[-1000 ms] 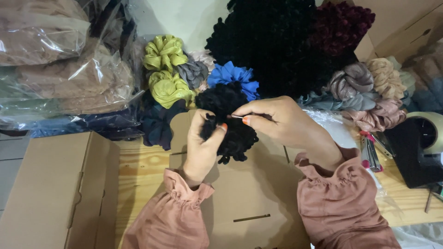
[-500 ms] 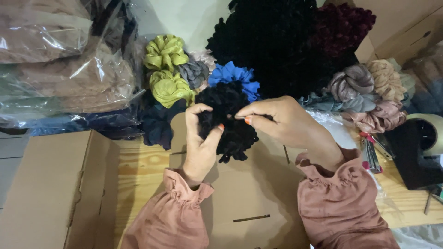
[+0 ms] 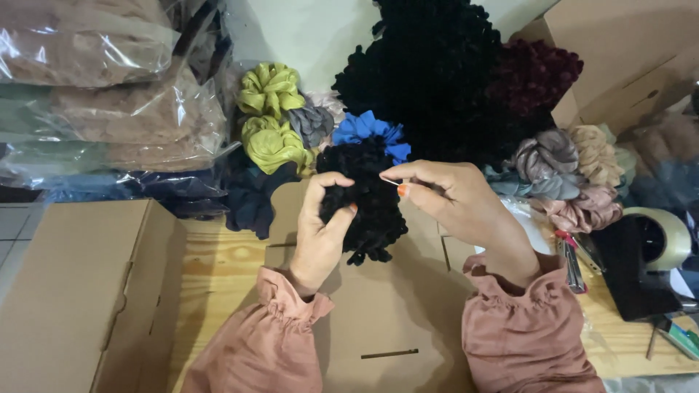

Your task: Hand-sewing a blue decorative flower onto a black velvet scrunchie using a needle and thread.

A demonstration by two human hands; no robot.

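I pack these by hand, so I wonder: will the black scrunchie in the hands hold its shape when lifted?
Probably not: the black scrunchie looks soft and ruffled, bunching under the left hand. Likely light; the right hand only pinches at it.

**Hidden and cut off**

The left hand [image 3: 320, 225] covers part of the black scrunchie [image 3: 368, 200]. What the right hand [image 3: 455, 200] pinches beside that scrunchie is too thin to identify. Right of the scrunchie, the tape dispenser [image 3: 648, 255] is partly cropped by the frame edge.
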